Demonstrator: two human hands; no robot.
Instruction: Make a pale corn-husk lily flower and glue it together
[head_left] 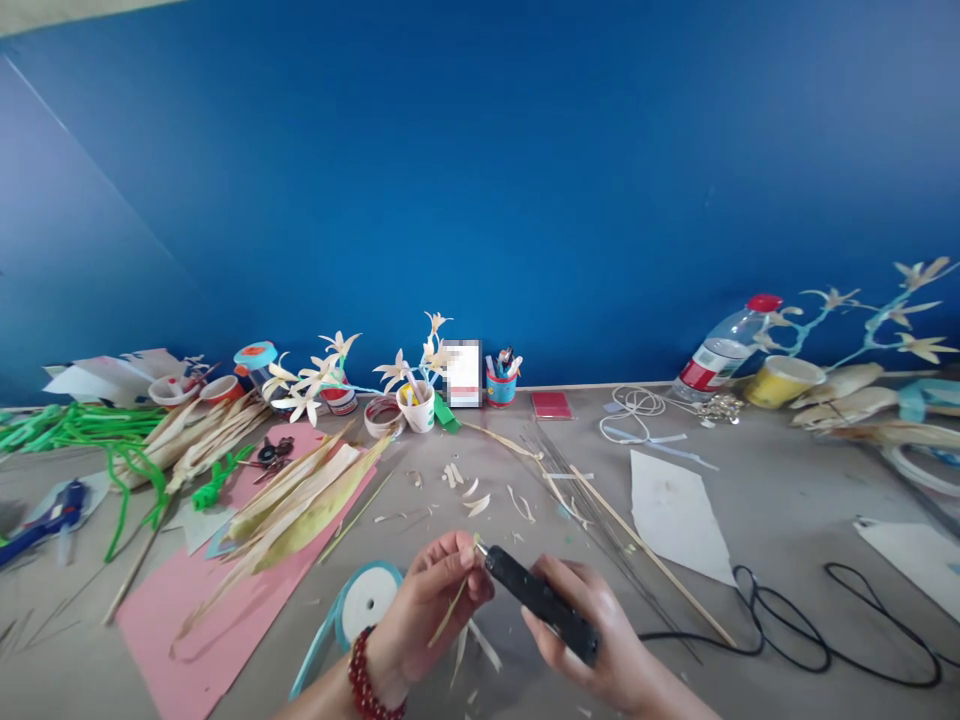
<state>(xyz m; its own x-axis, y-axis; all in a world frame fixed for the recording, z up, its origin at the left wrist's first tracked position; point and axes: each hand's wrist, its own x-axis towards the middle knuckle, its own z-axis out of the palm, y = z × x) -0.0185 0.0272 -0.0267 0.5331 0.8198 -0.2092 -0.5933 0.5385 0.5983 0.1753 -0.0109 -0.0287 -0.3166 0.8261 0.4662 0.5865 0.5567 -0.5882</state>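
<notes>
We take this for a handicraft workspace, though we cannot tell whether it belongs to a home or a studio. Across the grey table [795, 510] we see dried husks [300, 510] on pink paper [180, 620], green pipe cleaners [97, 422], a spool of turquoise ribbon [360, 593], cream artificial flowers [309, 380], pale trimmings [478, 505] and a handheld black glue gun [540, 605].

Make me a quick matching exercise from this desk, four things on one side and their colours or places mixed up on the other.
1. Black tool
2. Plastic bottle
3. Largest paper sheet
4. Ribbon roll

A. Pink
B. Light blue and white
C. Held in the right hand
D. By the blue wall, red-capped

Pairs: 1-C, 2-D, 3-A, 4-B
</notes>
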